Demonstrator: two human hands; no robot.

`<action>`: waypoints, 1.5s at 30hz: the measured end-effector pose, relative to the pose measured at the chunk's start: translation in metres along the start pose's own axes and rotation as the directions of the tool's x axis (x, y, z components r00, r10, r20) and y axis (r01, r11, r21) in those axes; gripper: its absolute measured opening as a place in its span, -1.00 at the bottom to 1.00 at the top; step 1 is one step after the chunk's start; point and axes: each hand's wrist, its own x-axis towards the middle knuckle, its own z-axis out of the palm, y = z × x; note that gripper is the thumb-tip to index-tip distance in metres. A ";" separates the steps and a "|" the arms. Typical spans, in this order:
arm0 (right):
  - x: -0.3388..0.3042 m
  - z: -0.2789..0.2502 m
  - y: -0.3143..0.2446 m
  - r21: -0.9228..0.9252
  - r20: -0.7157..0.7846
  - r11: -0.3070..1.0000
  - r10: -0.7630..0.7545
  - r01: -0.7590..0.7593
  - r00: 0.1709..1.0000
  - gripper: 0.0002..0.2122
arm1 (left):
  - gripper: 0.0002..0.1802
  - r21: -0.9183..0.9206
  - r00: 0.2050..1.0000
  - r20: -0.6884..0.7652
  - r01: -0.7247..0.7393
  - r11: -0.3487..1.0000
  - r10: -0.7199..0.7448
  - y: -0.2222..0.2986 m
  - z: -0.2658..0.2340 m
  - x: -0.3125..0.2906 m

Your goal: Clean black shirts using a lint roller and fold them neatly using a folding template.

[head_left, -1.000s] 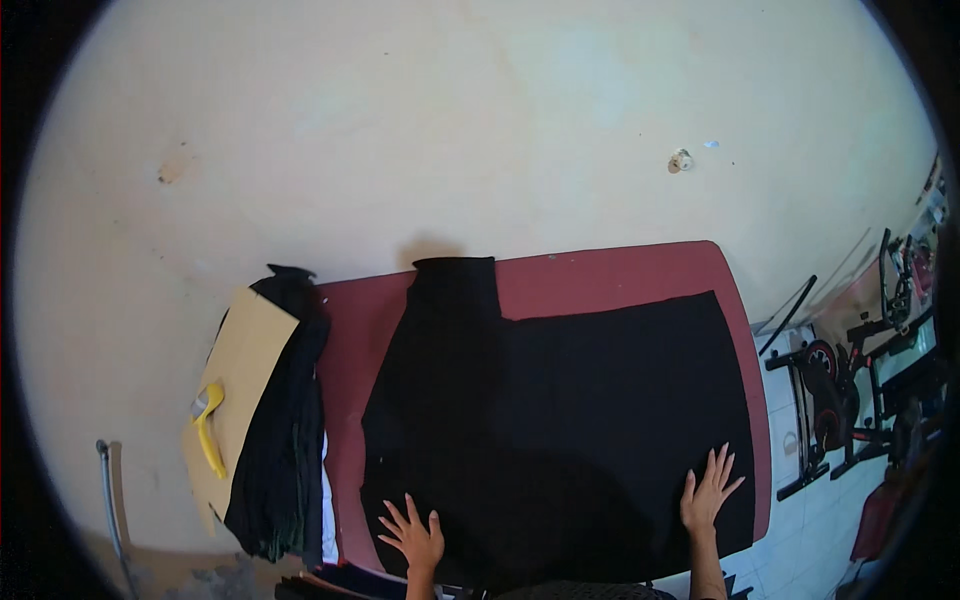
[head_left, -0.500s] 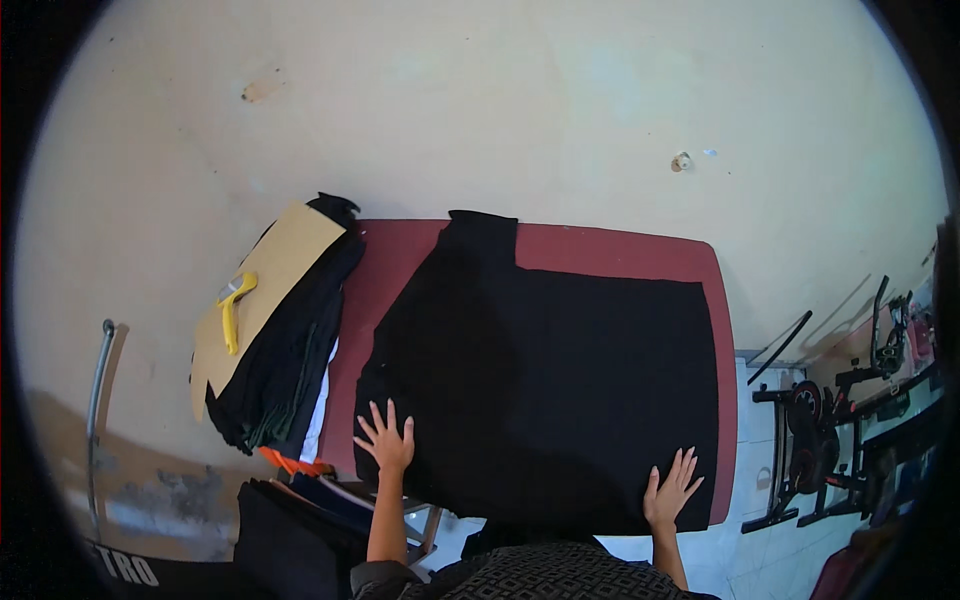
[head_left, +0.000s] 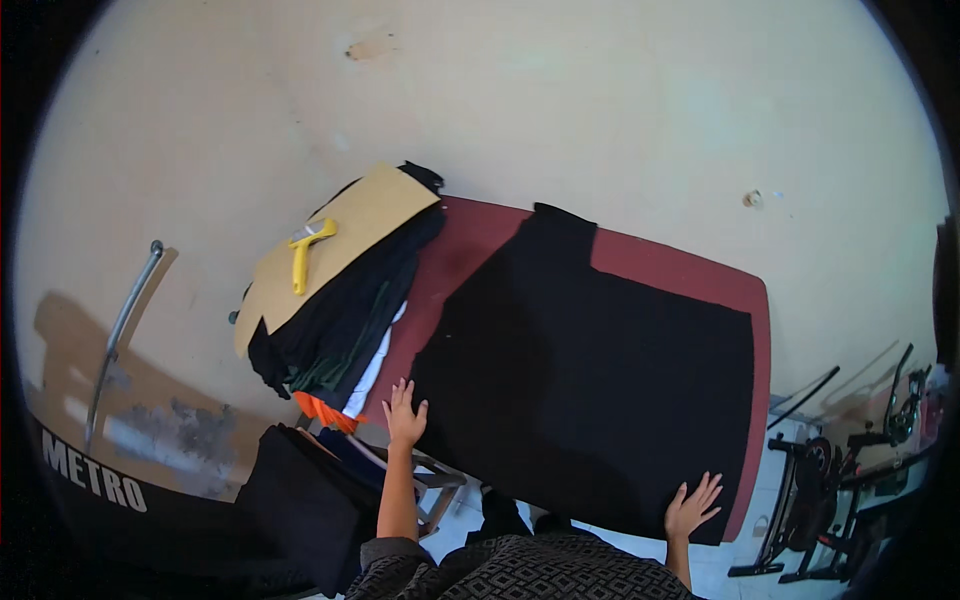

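A wide piece of black cloth (head_left: 590, 370) lies spread on a dark red board or table top (head_left: 680, 265), with a narrow part reaching up at the far side. My left hand (head_left: 405, 415) rests at the cloth's near left edge, fingers spread. Flat on its near right corner lies my right hand (head_left: 691, 508), fingers stretched out. Neither hand grips anything. On the far left, a pile of folded dark clothes (head_left: 355, 310) bears a tan cardboard sheet (head_left: 370, 220). A yellow-handled tool (head_left: 302, 262), perhaps a lint roller or brush, lies on that sheet.
Orange cloth (head_left: 325, 412) and white cloth (head_left: 372, 375) stick out under the pile. More dark cloth (head_left: 300, 500) hangs at the near left beside a wooden stool (head_left: 440, 490). A metal rail (head_left: 120, 325) is on the left wall; an exercise bike (head_left: 820, 470) stands at the right.
The view has turned, so the table appears tilted and further right. My left hand has slid toward the cloth's left edge; my right hand stays near its corner.
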 end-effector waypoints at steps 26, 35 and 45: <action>-0.172 0.005 -0.731 0.889 0.006 0.083 -0.985 0.450 0.171 -0.57 | -0.31 -0.086 0.969 0.060 -0.233 0.969 0.239 -0.062 -0.030 -0.007; -0.126 0.051 -0.765 0.912 0.093 0.257 -0.888 0.319 0.450 -0.53 | -0.25 -0.167 0.950 0.131 -0.261 0.951 0.284 -0.044 -0.014 0.007; -0.053 0.019 -0.413 0.834 0.544 0.525 -0.834 0.171 -0.096 -0.75 | -0.42 -0.323 0.986 0.137 -0.045 0.945 0.094 -0.056 -0.018 -0.003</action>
